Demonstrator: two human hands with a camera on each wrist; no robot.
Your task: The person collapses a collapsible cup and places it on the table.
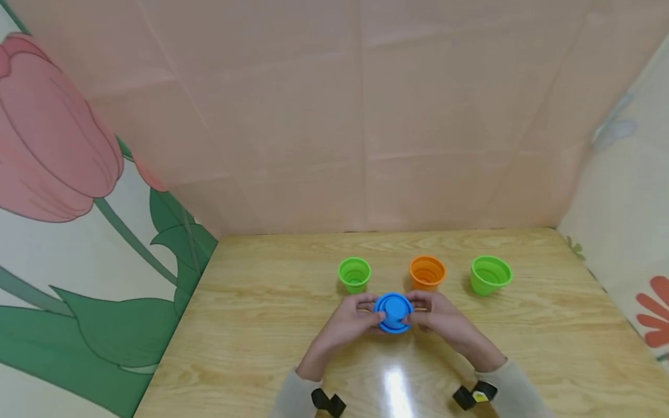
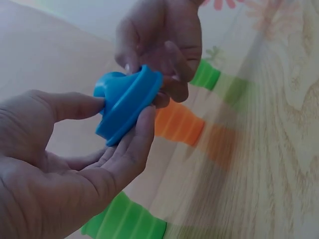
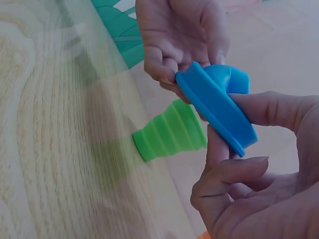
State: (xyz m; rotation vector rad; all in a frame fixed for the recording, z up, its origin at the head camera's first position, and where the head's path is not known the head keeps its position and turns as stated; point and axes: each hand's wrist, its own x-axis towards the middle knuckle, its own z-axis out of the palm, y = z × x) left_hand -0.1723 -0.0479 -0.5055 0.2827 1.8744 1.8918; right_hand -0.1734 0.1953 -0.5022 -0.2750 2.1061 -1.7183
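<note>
Blue cup, partly squashed, pinched by left hand and right hand; from here, reshaping looks underway; next push likely wants even thumbs, steady rim.

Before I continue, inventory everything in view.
Collapsed cup: 1, blue, in both hands
Left ribbed cup: 1, green, on tabletop
Middle ribbed cup: 1, orange, on tabletop
Right ribbed cup: 1, green, on tabletop
Tabletop: 1, tan, under ribbed cups
Backdrop sheet: 1, pinkish beige, behind tabletop
Tulip panel: 1, pink, green, white, left
Flower panel: 1, white and red, right
Wrist devices: 2, black, at wrists
Sleeves: 2, grey, on forearms
Left hand: 1, bare, holding blue cup
Right hand: 1, bare, holding blue cup
</note>
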